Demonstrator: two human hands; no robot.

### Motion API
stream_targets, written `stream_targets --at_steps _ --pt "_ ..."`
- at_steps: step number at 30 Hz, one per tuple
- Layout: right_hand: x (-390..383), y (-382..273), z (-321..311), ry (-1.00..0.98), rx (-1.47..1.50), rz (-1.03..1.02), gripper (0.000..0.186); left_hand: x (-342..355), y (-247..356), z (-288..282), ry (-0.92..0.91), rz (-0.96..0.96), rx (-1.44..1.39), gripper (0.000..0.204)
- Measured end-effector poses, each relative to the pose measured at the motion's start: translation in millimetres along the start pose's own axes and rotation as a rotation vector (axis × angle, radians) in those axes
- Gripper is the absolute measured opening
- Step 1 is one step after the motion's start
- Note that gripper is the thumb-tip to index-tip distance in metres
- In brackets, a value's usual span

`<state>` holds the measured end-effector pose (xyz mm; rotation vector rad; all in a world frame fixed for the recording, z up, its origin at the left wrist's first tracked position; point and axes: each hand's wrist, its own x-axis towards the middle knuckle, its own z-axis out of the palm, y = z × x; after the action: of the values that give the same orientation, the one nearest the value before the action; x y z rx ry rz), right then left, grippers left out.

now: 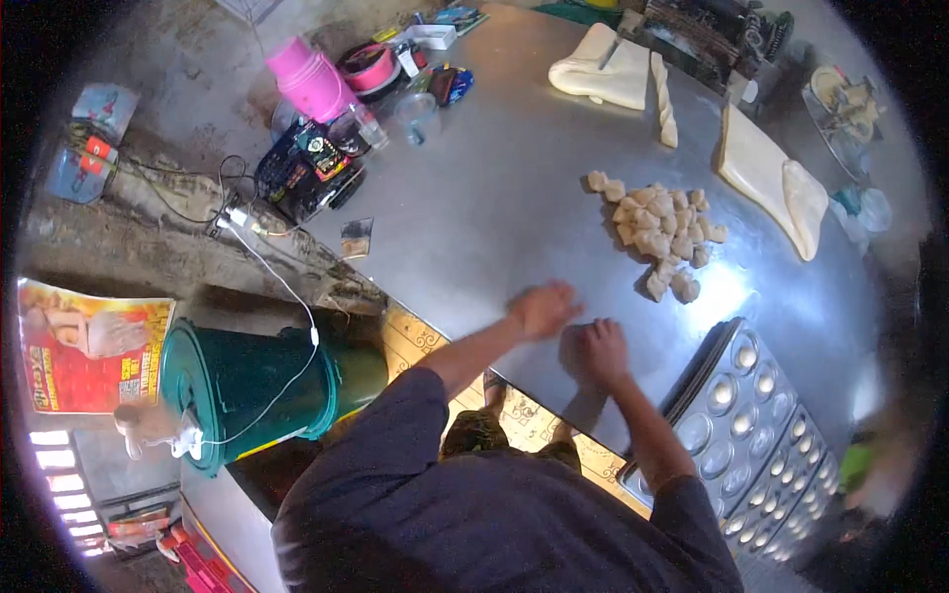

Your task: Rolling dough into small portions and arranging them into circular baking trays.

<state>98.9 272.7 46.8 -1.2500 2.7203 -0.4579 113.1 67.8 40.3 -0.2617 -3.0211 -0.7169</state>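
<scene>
Dough pieces [660, 222] are heaped on the bench [474, 188], with dough slabs [761, 173] laid behind and right. Trays [717, 461] are set front right, a bin [267, 381] left of the bench.

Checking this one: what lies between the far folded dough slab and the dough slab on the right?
A twisted dough strip lies between the far slab and the right-hand slab, nearer the far one; the head view shows it.

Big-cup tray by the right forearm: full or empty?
Partly full: the tray holds dough balls, but some cups look empty.
</scene>
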Motion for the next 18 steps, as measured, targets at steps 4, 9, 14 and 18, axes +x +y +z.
stream_targets --at_steps 4,9,14,18 --pt "-54 43 9 0.158 -0.025 0.157 0.013 -53 -38 -16 0.069 0.053 0.138 0.033" --pt "-87 -50 12 0.179 0.019 0.144 0.016 -124 16 61 0.132 -0.273 -0.126 0.037" --pt "-13 4 4 0.199 -0.028 0.048 0.018 -2 10 -2 0.008 0.331 0.118 0.032" --pt "-78 12 8 0.114 0.074 0.218 0.014 -79 -20 -13 0.141 0.109 0.129 0.03"
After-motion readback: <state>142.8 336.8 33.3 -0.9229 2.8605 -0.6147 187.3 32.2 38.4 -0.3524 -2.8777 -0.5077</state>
